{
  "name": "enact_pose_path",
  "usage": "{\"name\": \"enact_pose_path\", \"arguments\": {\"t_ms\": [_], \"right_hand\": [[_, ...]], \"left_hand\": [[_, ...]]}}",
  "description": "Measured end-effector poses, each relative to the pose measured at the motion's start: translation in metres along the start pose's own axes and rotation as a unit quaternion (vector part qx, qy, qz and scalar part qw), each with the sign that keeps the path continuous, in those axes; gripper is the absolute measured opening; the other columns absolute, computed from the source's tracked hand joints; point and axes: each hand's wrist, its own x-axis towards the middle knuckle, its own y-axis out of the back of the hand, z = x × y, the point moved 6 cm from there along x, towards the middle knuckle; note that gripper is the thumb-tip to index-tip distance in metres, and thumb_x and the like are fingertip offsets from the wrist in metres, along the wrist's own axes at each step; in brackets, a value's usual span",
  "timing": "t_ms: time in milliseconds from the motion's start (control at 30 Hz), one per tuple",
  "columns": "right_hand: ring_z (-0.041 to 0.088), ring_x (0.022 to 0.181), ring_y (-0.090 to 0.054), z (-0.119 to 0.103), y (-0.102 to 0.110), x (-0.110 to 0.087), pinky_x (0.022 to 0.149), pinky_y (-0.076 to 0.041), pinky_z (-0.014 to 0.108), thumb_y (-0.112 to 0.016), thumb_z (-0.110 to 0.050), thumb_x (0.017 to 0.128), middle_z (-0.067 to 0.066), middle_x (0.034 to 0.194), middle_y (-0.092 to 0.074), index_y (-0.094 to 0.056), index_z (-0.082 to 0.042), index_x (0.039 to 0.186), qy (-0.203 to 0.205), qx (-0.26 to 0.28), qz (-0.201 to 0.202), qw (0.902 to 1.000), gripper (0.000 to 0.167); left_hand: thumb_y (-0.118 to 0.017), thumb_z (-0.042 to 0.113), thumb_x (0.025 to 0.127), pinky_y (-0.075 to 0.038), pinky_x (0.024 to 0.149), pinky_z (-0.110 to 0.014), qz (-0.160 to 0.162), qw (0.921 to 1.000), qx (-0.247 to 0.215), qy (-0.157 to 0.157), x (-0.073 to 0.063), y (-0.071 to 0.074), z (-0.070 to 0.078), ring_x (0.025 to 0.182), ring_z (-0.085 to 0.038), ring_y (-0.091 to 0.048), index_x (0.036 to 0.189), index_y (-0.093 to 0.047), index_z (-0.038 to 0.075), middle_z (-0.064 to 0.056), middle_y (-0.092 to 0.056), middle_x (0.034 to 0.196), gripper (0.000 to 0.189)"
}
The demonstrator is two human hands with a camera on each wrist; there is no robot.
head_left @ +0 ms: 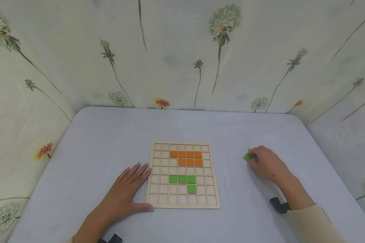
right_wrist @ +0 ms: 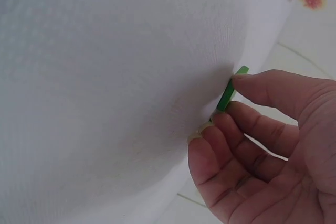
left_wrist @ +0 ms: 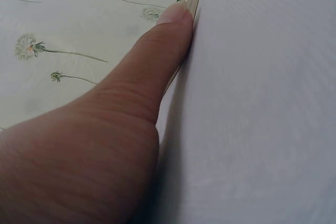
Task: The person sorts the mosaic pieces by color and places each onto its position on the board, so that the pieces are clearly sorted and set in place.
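Observation:
A square wooden grid board (head_left: 185, 206) lies flat on the table. An orange block piece (head_left: 190, 158) fills several squares in its upper rows. Lower down, a green L-shaped piece (head_left: 182, 179) sits in the grid. My left hand (head_left: 118, 199) rests with spread fingers along the board's left edge, its thumb by the near left corner; the left wrist view shows that thumb (left_wrist: 157, 45) against the board's side. Off to the right, my right hand (head_left: 268, 165) pinches a small green puzzle piece (right_wrist: 228, 95) between thumb and fingers, low over the table. Part of that piece is hidden behind the fingers.
The table (head_left: 118, 128) has a plain white cover. Behind and beside it hangs cloth (head_left: 170, 44) printed with dandelions. A black wrist strap piece (head_left: 280, 205) shows under the right forearm, and another black piece (head_left: 115, 238) near the left wrist.

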Motion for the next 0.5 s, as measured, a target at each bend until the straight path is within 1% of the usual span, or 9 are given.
{"name": "enact_pose_path", "arguments": {"t_ms": [100, 333, 500], "right_hand": [[0.039, 0.099, -0.065, 0.0028, -0.0005, 0.0014, 0.087, -0.056, 0.057, -0.074, -0.007, 0.090, 0.021, 0.103, -0.067, -0.068, 0.012, 0.113, -0.005, 0.005, -0.004, 1.0000, 0.030], [0.034, 0.092, -0.062, 0.0058, -0.0008, 0.0042, 0.082, -0.055, 0.055, -0.073, -0.008, 0.089, 0.019, 0.098, -0.066, -0.067, 0.011, 0.108, -0.017, 0.018, -0.016, 0.9996, 0.028], [0.034, 0.090, -0.062, 0.0061, -0.0010, 0.0044, 0.080, -0.055, 0.054, -0.073, -0.008, 0.088, 0.019, 0.097, -0.066, -0.067, 0.010, 0.106, -0.026, 0.026, -0.018, 0.9991, 0.026]], "left_hand": [[-0.062, 0.089, 0.076, -0.008, 0.129, -0.041, -0.004, 1.0000, -0.002, 0.001, 0.0005, 0.0002, -0.0002, 0.160, -0.020, -0.013, 0.166, -0.033, 0.022, 0.006, -0.022, 0.173, 0.116], [-0.064, 0.088, 0.076, -0.011, 0.129, -0.045, 0.004, 1.0000, -0.004, -0.008, 0.0003, 0.0015, 0.0009, 0.160, -0.023, -0.016, 0.165, -0.035, 0.020, 0.003, -0.026, 0.172, 0.115], [-0.063, 0.088, 0.076, -0.009, 0.129, -0.044, -0.002, 1.0000, -0.006, -0.003, -0.0001, 0.0010, 0.0002, 0.160, -0.022, -0.014, 0.166, -0.034, 0.020, 0.004, -0.024, 0.173, 0.116]]}}
